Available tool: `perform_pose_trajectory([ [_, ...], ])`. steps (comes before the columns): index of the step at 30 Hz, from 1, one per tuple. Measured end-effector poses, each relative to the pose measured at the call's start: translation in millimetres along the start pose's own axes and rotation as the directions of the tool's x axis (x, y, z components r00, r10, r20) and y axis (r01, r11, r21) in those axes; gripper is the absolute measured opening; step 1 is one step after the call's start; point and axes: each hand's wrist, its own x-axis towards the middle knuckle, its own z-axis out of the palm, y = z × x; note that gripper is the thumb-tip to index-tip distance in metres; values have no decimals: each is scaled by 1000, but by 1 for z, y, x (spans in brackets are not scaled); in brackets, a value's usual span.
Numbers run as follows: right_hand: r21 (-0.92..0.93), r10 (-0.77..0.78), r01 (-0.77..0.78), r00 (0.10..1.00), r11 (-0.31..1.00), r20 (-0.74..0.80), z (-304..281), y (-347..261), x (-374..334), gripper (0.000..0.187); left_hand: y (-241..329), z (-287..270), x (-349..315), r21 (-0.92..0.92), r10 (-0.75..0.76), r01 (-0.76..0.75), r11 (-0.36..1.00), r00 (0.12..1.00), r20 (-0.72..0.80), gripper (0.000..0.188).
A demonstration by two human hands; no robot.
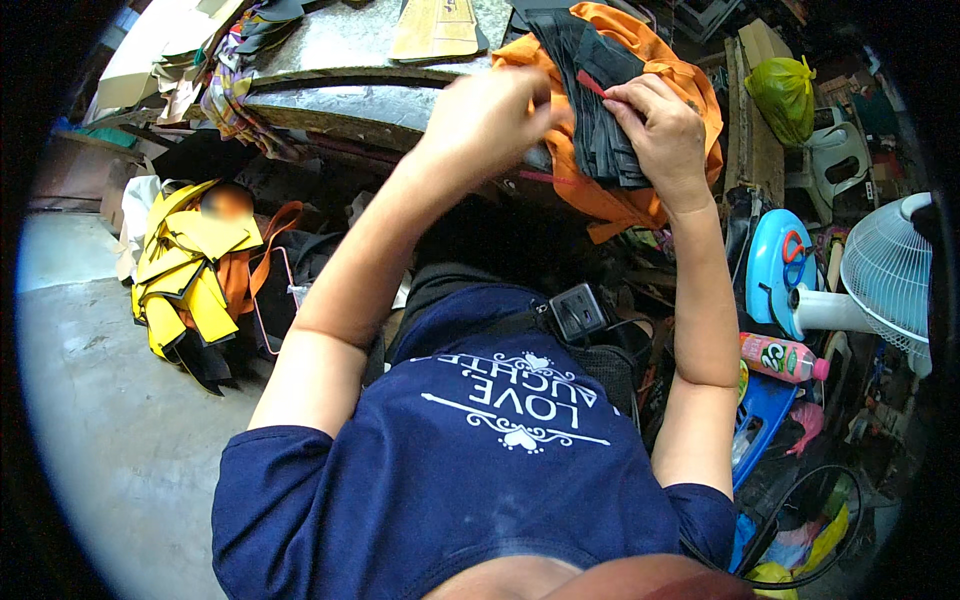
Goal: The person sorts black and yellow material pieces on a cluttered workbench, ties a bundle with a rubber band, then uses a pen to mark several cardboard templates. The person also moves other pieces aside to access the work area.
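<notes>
My right hand [655, 135] is closed, thumb and fingertips pinched on the end of a small red strip [591, 84]. The strip lies over a stack of black fabric pieces [604, 140], which rests on orange cloth [690, 62] at the edge of the work table. To the left of the stack, my left hand [495, 118] hovers with bent fingers. Motion smears its fingertips, so I cannot tell whether they hold anything.
The work table [340, 108] carries flat board pieces [436, 28] and patterned cloth [232, 90]. Yellow and black pieces [190, 260] hang at the left. On the right stand a fan [888, 255], a pink bottle [783, 358], a blue plastic item [775, 270] and a yellow-green bag [783, 98].
</notes>
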Motion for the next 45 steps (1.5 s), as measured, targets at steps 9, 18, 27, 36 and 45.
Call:
perform_pose_trajectory([
  [9,56,32,-31,999,998,-24,4,-4,1,8,-2,18,-36,-84,279,-286,954,956,-86,22],
  [18,133,95,-89,995,987,-41,7,-7,0,8,-26,-17,10,110,-77,120,987,939,-334,29],
  [27,50,191,-189,980,981,-52,18,-5,10,11,10,-23,37,-165,146,-187,968,962,-231,33],
  [36,108,193,-201,978,974,77,2,-10,-3,19,24,-14,51,-144,287,-304,942,949,-127,31],
  [45,216,224,-196,968,957,-113,15,4,-2,20,5,11,54,-228,304,-373,899,908,-288,24],
])
